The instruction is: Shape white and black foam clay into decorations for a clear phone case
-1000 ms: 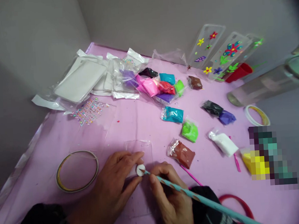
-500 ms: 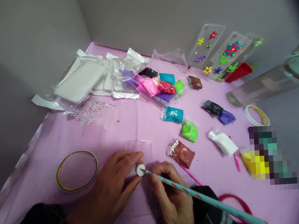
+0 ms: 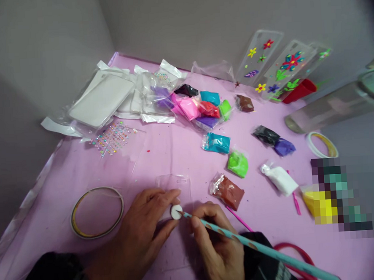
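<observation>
At lower centre we note a smooth, matt white disc (image 3: 176, 212) and a pencil (image 3: 260, 247), smoothly painted along its length and wood-like where sharpened. The case (image 3: 180, 241) beneath looks clear, glossy plastic. Right of centre, the brown packet (image 3: 228, 193) shows shiny, crinkled film. Lower left, we record a matt black cloth sleeve (image 3: 49, 277); upper left, a smooth matt wall (image 3: 42, 47).

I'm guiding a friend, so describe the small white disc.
On the lilac table, at bottom middle, lies a clear phone case. Over it, the left hand holds the disc, a blue pencil pointing at it. Unlike the wrapped white packet to its right, it's round and bare.
</observation>
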`<state>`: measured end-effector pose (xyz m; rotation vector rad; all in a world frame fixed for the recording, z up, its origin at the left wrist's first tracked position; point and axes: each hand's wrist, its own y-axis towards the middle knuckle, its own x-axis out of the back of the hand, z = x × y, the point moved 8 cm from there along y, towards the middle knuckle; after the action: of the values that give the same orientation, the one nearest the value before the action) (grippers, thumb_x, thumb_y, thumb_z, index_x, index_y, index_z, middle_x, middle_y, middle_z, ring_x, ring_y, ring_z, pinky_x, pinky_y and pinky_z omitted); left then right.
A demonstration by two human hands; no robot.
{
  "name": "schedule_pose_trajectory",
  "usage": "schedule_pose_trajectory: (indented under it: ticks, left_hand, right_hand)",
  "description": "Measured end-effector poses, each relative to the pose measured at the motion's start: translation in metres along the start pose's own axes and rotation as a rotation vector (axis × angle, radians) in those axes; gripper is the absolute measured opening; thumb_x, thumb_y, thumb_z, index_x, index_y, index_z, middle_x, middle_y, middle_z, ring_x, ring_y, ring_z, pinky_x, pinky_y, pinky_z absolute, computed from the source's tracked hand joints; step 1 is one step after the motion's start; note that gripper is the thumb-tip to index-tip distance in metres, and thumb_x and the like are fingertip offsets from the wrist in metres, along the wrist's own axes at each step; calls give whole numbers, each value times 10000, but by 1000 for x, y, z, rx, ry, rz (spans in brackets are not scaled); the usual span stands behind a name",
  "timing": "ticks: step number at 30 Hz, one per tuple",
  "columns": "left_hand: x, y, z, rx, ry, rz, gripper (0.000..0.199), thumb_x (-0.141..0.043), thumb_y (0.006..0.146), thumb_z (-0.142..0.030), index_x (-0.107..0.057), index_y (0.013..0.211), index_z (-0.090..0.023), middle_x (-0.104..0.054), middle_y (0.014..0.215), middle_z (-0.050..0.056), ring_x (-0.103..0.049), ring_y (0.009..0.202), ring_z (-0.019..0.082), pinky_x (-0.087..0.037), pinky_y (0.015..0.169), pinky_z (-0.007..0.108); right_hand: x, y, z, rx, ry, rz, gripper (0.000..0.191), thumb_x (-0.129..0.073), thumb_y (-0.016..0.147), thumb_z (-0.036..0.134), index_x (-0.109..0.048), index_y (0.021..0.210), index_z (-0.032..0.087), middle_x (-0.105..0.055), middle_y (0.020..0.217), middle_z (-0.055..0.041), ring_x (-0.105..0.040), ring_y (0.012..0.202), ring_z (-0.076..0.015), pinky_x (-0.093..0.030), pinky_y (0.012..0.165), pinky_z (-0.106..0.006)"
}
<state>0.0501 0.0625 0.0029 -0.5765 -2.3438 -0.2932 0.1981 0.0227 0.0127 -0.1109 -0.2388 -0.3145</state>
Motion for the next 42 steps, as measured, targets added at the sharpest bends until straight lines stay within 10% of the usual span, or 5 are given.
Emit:
schedule_pose_trajectory:
  ticks: [27,36,42]
  left_hand:
    - [4,1,0,21,-121,3,534,-649,927,-174,-448,1380,-374,-642,1235,-7,-597,1178,189,-510,1022,348]
    - [49,-12,6,193,-283,-415,145,-516,1004,-308,-636,1070,-259,-670,910,-17,-650,902,163,-499,863,288]
    - [47,-18,17,289,-340,-452,206,-508,994,-364,-643,1072,-229,-564,676,-55,-567,626,139,-452,641,257]
  right_hand:
    - [5,12,-15,-138,358,12,231,-628,959,366,-588,812,192,-608,639,29,-565,596,-115,-460,616,-224]
    - [19,5,-13,-83,490,-86,208,-691,913,392,-630,908,193,-618,650,28,-573,561,-121,-480,559,-236]
    - [53,-18,12,74,273,-48,290,-601,979,404,-705,826,181,-629,671,-11,-593,606,-134,-484,581,-239]
